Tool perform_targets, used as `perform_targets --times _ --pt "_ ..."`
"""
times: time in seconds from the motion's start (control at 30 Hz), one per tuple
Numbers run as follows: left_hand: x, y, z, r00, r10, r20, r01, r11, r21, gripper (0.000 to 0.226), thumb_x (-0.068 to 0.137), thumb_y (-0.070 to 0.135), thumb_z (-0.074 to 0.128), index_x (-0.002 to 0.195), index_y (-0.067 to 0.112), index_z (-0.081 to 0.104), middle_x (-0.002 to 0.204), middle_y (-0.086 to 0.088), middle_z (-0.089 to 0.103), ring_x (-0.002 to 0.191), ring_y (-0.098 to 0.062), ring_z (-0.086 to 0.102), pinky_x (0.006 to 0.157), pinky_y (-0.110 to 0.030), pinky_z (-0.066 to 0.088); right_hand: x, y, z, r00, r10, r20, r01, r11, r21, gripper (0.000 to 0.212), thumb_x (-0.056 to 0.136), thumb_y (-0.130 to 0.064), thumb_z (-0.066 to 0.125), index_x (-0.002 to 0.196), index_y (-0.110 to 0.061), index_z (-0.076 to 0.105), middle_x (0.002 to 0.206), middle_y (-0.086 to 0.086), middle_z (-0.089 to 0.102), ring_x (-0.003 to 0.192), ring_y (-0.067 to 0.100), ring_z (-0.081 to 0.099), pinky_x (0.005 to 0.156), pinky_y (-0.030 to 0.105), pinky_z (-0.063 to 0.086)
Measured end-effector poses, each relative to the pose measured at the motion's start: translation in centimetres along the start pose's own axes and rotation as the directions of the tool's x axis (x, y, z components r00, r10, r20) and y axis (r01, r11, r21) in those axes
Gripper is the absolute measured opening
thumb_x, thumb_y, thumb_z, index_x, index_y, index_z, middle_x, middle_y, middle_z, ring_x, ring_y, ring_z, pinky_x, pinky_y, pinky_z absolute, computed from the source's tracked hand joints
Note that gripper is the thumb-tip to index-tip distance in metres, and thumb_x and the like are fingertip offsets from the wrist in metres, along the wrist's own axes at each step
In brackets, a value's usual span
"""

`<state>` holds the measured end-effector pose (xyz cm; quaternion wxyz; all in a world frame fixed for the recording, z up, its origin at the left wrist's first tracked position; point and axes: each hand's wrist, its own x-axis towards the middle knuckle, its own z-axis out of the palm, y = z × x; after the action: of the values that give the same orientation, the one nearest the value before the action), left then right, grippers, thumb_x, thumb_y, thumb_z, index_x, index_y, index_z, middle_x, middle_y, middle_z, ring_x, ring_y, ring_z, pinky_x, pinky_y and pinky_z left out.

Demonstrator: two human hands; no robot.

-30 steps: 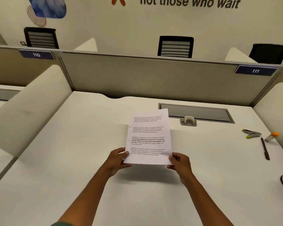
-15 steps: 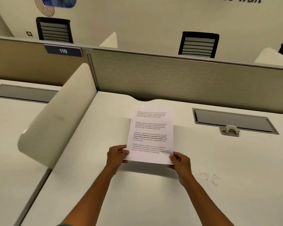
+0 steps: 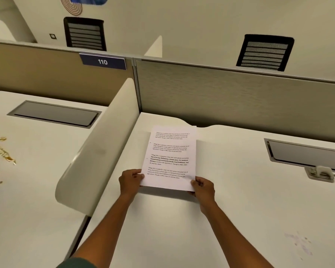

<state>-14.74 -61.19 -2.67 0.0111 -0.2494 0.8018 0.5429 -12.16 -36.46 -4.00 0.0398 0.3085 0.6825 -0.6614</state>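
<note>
Two hands pinch one printed sheet (image 3: pixel 171 159) above the desk (image 3: pixel 230 219): left hand (image 3: pixel 130 181) and right hand (image 3: pixel 203 188) at its near corners.

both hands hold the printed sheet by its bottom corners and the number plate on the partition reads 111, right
No: the head view shows the number plate on the partition reads 110, not 111. The left hand and right hand do hold the printed sheet by its bottom corners.
</note>
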Motion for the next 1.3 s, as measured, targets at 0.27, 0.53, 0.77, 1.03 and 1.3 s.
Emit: perform_targets --times 0.27,0.53,0.77,1.03,1.3 --pt "5.6 0.1 -0.5 0.998 0.01 -0.065 0.0 0.989 0.146 0.026 0.082 0.002 0.066 0.107 0.001 0.071 0.113 -0.014 0.069 0.106 -0.029 0.064 0.095 -0.037 0.051 2.9 -0.9 5.5 1.0 0.008 -0.007 -0.009 0.984 -0.179 0.018 0.086 -0.01 0.058 0.08 -0.024 0.069 0.094 0.004 0.071 0.089 0.026 0.067 0.079 0.041 0.059" --pt "9.0 1.4 0.4 0.986 0.093 -0.137 -0.053 0.962 0.27 0.018 0.081 -0.004 0.061 0.097 -0.006 0.069 0.101 -0.023 0.07 0.087 -0.035 0.064 0.073 -0.026 0.04 5.3 -2.5 9.3 1.0 -0.01 0.007 0.011 0.983 -0.184 0.016 0.087 -0.004 0.056 0.085 -0.011 0.07 0.081 -0.003 0.068 0.07 0.017 0.068 0.06 0.031 0.061" --pt "11.2 2.3 0.9 0.982 0.161 -0.098 -0.089 0.852 0.515 0.011 0.08 0.005 0.057 0.089 -0.001 0.061 0.095 -0.02 0.065 0.083 -0.037 0.059 0.063 -0.032 0.039 7.0 -3.2 11.7 1.0 -0.017 0.019 0.022 0.95 -0.313 0.014 0.083 -0.014 0.057 0.076 -0.012 0.068 0.068 -0.005 0.069 0.052 0.022 0.067 0.064 0.041 0.06" --pt "12.0 3.5 0.8 0.994 0.092 -0.052 -0.03 0.722 0.692 0.019 0.086 0.008 0.052 0.104 0.002 0.056 0.113 -0.017 0.051 0.101 -0.036 0.055 0.078 -0.039 0.048 7.7 -3.8 12.5 0.998 -0.049 0.028 0.056 0.908 -0.415 0.016 0.077 -0.022 0.055 0.074 -0.009 0.064 0.068 0.002 0.069 0.064 0.03 0.067 0.067 0.044 0.059" --pt "12.3 4.2 0.9 0.998 0.053 -0.018 -0.018 0.618 0.786 0.024 0.088 0.014 0.055 0.111 0.006 0.056 0.117 -0.014 0.049 0.104 -0.033 0.056 0.078 -0.037 0.047 8.0 -4.6 12.4 0.996 -0.019 0.091 0.057 0.9 -0.433 0.021 0.077 -0.026 0.054 0.078 -0.008 0.065 0.073 0.005 0.07 0.069 0.033 0.067 0.069 0.046 0.059"
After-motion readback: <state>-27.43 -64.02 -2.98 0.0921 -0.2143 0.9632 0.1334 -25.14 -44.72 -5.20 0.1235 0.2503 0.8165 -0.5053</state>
